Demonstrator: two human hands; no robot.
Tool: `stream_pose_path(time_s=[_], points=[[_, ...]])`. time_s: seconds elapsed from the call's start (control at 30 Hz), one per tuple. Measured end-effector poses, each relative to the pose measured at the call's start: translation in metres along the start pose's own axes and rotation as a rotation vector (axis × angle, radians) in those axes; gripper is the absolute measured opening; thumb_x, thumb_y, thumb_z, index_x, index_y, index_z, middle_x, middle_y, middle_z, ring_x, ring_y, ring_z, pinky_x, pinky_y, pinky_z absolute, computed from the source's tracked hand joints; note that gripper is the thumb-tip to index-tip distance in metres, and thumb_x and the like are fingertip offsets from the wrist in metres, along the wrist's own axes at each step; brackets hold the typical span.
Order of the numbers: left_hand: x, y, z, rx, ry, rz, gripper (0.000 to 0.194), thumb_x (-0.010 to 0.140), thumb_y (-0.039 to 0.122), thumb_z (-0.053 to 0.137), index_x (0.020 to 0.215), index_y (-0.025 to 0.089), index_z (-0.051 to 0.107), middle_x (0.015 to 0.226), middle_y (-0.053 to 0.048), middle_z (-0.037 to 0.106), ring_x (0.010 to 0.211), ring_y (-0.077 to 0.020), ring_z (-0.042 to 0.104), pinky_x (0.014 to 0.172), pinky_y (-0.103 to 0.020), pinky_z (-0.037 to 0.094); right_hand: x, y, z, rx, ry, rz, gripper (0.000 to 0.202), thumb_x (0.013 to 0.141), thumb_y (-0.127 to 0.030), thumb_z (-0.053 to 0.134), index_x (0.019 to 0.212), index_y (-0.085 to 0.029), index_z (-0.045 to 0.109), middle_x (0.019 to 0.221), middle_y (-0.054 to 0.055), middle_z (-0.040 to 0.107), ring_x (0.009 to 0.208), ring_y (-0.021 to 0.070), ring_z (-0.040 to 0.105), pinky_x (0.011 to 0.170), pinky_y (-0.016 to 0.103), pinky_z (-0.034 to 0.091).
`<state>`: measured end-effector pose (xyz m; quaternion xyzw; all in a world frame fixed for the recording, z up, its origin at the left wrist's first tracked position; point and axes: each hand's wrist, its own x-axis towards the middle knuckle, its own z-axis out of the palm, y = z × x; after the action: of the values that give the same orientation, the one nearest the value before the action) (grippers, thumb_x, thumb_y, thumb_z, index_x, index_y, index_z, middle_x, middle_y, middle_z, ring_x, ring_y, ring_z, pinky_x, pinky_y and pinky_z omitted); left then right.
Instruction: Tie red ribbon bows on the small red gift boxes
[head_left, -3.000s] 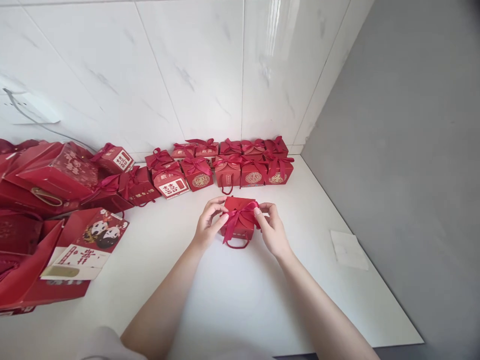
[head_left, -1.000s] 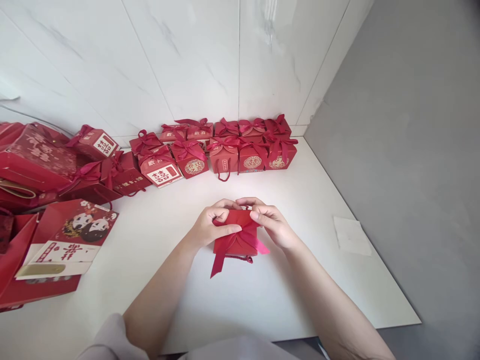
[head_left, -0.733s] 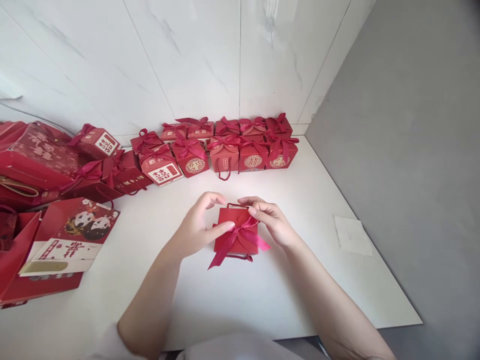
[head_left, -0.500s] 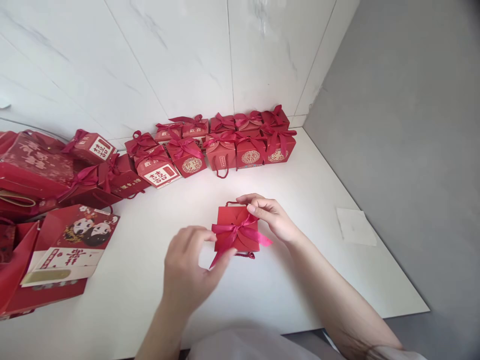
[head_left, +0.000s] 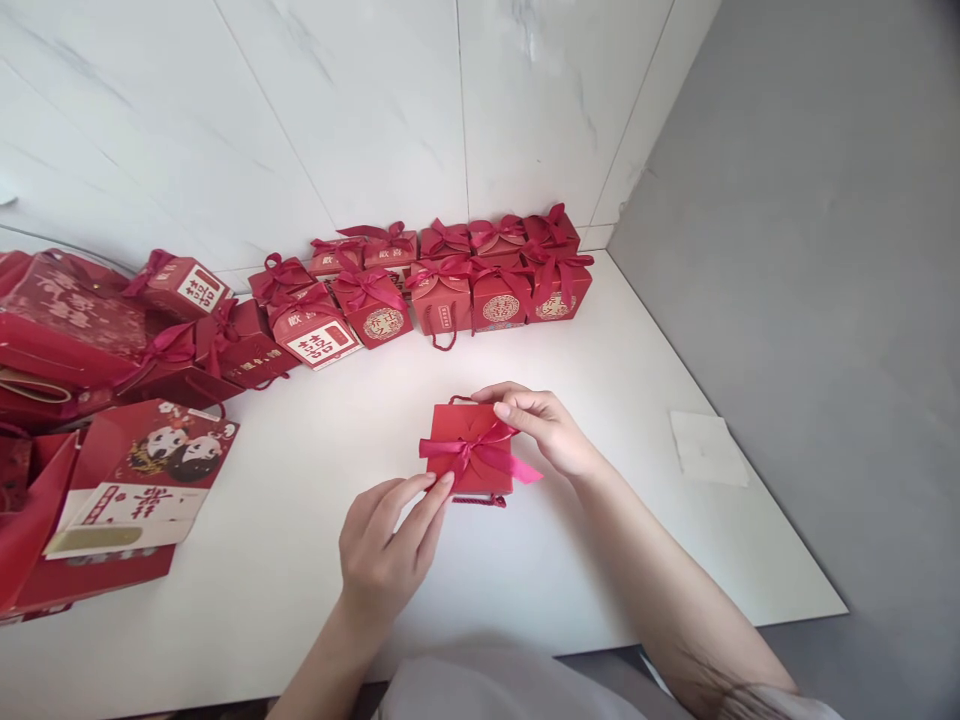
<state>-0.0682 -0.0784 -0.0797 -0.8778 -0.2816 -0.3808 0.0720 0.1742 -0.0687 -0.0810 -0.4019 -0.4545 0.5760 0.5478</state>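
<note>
A small red gift box (head_left: 454, 428) with rope handles stands on the white table. Across its top lies a bright pink-red ribbon (head_left: 491, 457) tied in a bow. My left hand (head_left: 390, 545) is at the box's near left corner, thumb and fingertips pinched on a ribbon tail there. At the far right corner my right hand (head_left: 544, 430) grips the ribbon and box edge between thumb and fingers; its other fingers are partly hidden behind the box.
Several red boxes with ribbons (head_left: 442, 300) line the tiled wall. Larger red bags and boxes (head_left: 75, 310) fill the left side, with a card (head_left: 112, 520) leaning there. A white tissue (head_left: 709, 448) lies at the right edge of the table (head_left: 562, 590).
My left hand has moved in to the box's near left corner and closed its fingers on the ribbon tail. My right hand keeps its hold. The view has shifted slightly.
</note>
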Motion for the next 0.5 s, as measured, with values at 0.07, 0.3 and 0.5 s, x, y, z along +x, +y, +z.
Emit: stream_pose_path(time_s=[0.07, 0.3, 0.5], points=[[0.001, -0.001, -0.006, -0.101, 0.021, -0.081, 0.043, 0.075, -0.001, 0.071, 0.111, 0.021, 0.068, 0.093, -0.005, 0.069, 0.082, -0.0173, 0.064, 0.075, -0.030, 0.051, 0.000, 0.001, 0.000, -0.012, -0.015, 0.003, 0.037, 0.093, -0.040, 0.062, 0.064, -0.018, 0.061, 0.121, 0.007, 0.064, 0.108, 0.0225, 0.063, 0.095, 0.037, 0.045], [0.021, 0.005, -0.019, -0.478, -0.191, -0.857, 0.027, 0.092, 0.030, 0.058, 0.068, 0.019, 0.052, 0.066, 0.002, 0.047, 0.059, -0.0120, 0.041, 0.056, -0.027, 0.035, -0.001, 0.000, 0.003, -0.018, -0.042, 0.013, 0.036, 0.092, -0.043, 0.064, 0.065, -0.019, 0.062, 0.122, 0.005, 0.062, 0.115, 0.0239, 0.060, 0.097, 0.036, 0.045], [0.017, -0.008, -0.019, -0.734, -0.356, -1.026, 0.039, 0.092, 0.042, 0.056, 0.064, 0.018, 0.043, 0.064, 0.002, 0.036, 0.060, -0.0125, 0.032, 0.057, -0.028, 0.027, 0.000, 0.002, 0.005, -0.012, -0.034, 0.012, 0.040, 0.090, -0.039, 0.066, 0.059, -0.018, 0.054, 0.119, 0.005, 0.062, 0.114, 0.0236, 0.061, 0.097, 0.036, 0.045]])
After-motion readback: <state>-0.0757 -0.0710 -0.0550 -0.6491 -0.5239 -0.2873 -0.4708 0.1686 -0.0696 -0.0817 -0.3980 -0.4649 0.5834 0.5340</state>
